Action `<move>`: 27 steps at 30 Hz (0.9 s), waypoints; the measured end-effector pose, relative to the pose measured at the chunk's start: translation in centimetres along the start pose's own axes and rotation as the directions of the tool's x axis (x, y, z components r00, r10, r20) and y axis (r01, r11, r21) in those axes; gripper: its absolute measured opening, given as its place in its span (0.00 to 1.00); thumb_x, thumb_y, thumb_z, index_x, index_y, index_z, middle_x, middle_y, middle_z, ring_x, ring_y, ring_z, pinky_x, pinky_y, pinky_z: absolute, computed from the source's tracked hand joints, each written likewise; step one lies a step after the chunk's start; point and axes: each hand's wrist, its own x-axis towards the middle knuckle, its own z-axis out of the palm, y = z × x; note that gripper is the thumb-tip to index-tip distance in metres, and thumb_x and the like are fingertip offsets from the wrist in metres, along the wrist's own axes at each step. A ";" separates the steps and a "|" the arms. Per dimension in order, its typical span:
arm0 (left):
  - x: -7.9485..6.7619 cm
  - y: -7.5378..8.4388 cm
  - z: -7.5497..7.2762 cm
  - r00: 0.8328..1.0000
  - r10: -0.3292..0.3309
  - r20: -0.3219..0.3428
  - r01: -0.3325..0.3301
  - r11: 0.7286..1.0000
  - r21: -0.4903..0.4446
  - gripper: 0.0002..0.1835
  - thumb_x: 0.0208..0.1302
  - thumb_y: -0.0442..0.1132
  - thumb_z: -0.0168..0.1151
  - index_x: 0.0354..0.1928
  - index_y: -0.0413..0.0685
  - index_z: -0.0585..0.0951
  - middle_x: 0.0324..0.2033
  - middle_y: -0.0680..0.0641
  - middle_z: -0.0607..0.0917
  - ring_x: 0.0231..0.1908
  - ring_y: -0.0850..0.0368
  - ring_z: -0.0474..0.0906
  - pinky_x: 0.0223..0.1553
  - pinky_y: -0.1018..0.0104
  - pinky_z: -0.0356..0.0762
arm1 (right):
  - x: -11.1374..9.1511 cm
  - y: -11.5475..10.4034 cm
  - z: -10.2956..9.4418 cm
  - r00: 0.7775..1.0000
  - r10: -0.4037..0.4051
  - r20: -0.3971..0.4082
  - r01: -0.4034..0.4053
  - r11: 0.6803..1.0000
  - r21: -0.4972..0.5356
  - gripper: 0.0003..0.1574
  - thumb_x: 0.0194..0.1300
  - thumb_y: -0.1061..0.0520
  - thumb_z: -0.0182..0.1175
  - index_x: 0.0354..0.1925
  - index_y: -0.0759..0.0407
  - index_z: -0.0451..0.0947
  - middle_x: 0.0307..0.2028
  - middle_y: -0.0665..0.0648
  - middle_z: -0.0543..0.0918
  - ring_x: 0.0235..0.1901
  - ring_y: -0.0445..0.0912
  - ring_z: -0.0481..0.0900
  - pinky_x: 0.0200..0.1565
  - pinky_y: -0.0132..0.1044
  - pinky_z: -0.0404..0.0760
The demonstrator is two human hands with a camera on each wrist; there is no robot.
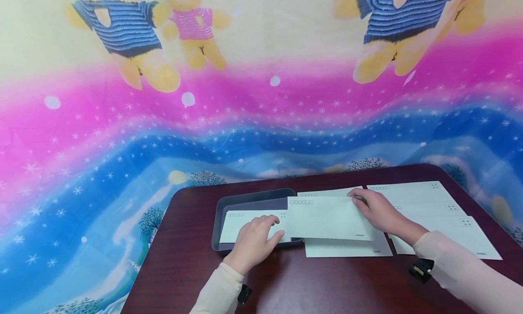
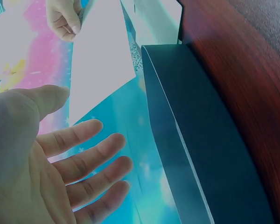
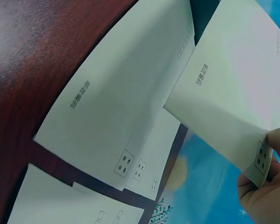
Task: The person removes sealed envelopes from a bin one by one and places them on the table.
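Observation:
My right hand (image 1: 377,209) pinches an envelope (image 1: 327,218) by its right end, thumb on the printed face. The right wrist view shows this envelope (image 3: 233,79) raised above other envelopes (image 3: 116,93), its stamp box beside the thumb. My left hand (image 1: 255,241) hovers over the front of a dark grey tray (image 1: 216,228), fingers spread and loosely bent. Between those fingers (image 2: 98,149) nothing is held. Inside the tray lies another envelope (image 1: 237,230), partly covered by the left hand. The left end of the raised envelope reaches over the tray's right side.
Overlapping envelopes lie under the raised one, with the lower envelope (image 1: 347,249) showing in front. Another overlapping group (image 1: 445,228) lies on the right of the dark wooden table (image 1: 327,287). A printed cloth (image 1: 261,137) hangs behind the table's back edge.

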 end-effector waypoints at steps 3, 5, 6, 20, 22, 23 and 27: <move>0.1 0.2 0.0 1.000 0.000 0.014 0.000 1.000 -0.006 0.17 0.71 0.53 0.61 0.53 0.53 0.83 0.47 0.51 0.89 0.44 0.54 0.84 0.41 0.59 0.82 | -0.2 0.2 -0.2 1.000 0.003 -0.001 -0.003 1.000 0.000 0.16 0.77 0.62 0.52 0.57 0.63 0.79 0.53 0.67 0.84 0.55 0.64 0.80 0.51 0.59 0.79; 0.1 0.4 0.0 1.000 0.003 0.016 -0.002 1.000 -0.014 0.17 0.71 0.54 0.61 0.53 0.53 0.83 0.48 0.51 0.89 0.44 0.54 0.84 0.40 0.59 0.81 | -0.3 0.3 -0.3 1.000 0.007 0.001 -0.007 1.000 0.003 0.16 0.77 0.62 0.52 0.57 0.64 0.79 0.53 0.67 0.84 0.56 0.64 0.80 0.52 0.59 0.79; 0.1 0.4 0.0 1.000 0.002 0.016 -0.001 1.000 -0.017 0.17 0.71 0.54 0.61 0.53 0.53 0.83 0.48 0.51 0.89 0.45 0.54 0.84 0.41 0.59 0.82 | -0.4 0.3 -0.4 1.000 0.010 0.001 -0.010 1.000 0.004 0.16 0.77 0.62 0.52 0.57 0.64 0.78 0.54 0.67 0.84 0.56 0.64 0.80 0.52 0.59 0.79; 0.6 1.4 0.4 0.999 0.049 0.011 -0.049 0.999 -0.006 0.16 0.71 0.54 0.61 0.53 0.54 0.83 0.47 0.52 0.89 0.44 0.55 0.84 0.41 0.60 0.82 | -1.6 1.4 -1.6 1.000 0.021 -0.015 -0.021 1.000 -0.011 0.15 0.75 0.62 0.52 0.54 0.63 0.80 0.53 0.68 0.84 0.53 0.62 0.82 0.48 0.55 0.80; 0.6 1.5 0.5 0.999 0.052 0.015 -0.052 0.999 -0.004 0.16 0.71 0.54 0.61 0.52 0.55 0.83 0.47 0.52 0.89 0.44 0.55 0.84 0.41 0.60 0.81 | -1.8 1.7 -1.6 0.999 0.024 -0.023 -0.024 1.000 -0.020 0.14 0.75 0.63 0.52 0.52 0.62 0.80 0.52 0.67 0.84 0.52 0.61 0.82 0.47 0.53 0.79; 0.6 1.6 0.5 0.998 0.054 0.017 -0.054 0.999 -0.002 0.16 0.71 0.54 0.60 0.52 0.55 0.83 0.47 0.52 0.89 0.44 0.55 0.84 0.41 0.60 0.81 | -1.8 1.9 -1.7 0.999 0.024 -0.026 -0.025 0.999 -0.022 0.14 0.74 0.63 0.52 0.52 0.62 0.81 0.52 0.67 0.85 0.52 0.61 0.82 0.47 0.53 0.79; 0.8 2.0 0.6 0.998 0.068 0.020 -0.068 0.998 -0.005 0.15 0.71 0.53 0.60 0.52 0.55 0.83 0.47 0.53 0.89 0.44 0.56 0.84 0.40 0.61 0.81 | -2.3 2.5 -1.8 0.999 0.031 -0.033 -0.032 0.999 -0.027 0.12 0.74 0.63 0.52 0.49 0.60 0.81 0.49 0.65 0.86 0.50 0.59 0.83 0.44 0.50 0.79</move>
